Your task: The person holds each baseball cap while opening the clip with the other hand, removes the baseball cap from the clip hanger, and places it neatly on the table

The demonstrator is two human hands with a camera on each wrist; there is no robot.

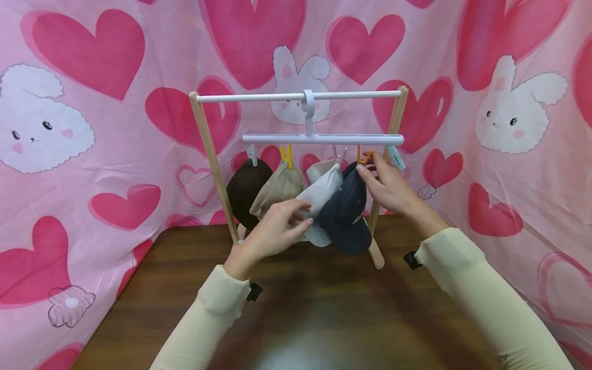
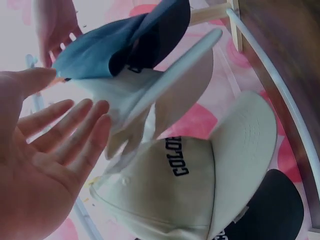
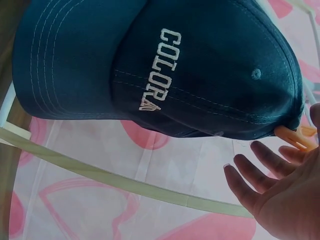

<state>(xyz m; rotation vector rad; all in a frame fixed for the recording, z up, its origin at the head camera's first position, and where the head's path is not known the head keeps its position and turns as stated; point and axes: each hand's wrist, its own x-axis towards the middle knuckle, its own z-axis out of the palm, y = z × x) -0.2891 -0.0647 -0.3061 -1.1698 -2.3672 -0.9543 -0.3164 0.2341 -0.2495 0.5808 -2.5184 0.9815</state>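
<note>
My right hand [image 1: 388,182] is at the top of a navy baseball cap [image 1: 344,213], thumb and forefinger pinching the orange clothespin [image 1: 364,155] there. Its other fingers spread loosely beside the cap in the right wrist view, where white lettering [image 3: 161,70] shows on the cap's front. My left hand [image 1: 279,226] is held with relaxed fingers in front of a white cap [image 1: 322,190]; whether they touch it, I cannot tell. Further left hang a beige cap [image 1: 279,187] under a yellow clothespin [image 1: 287,155] and a dark brown cap [image 1: 247,190] under a pale clothespin [image 1: 252,154].
A white hanger bar [image 1: 324,139] hooks over the white rail [image 1: 250,97] of a wooden-legged rack [image 1: 208,139]. A pink clothespin [image 1: 339,154] tops the white cap; a light-blue clothespin [image 1: 396,158] hangs at the bar's right end. Below is a brown wooden table [image 1: 296,313].
</note>
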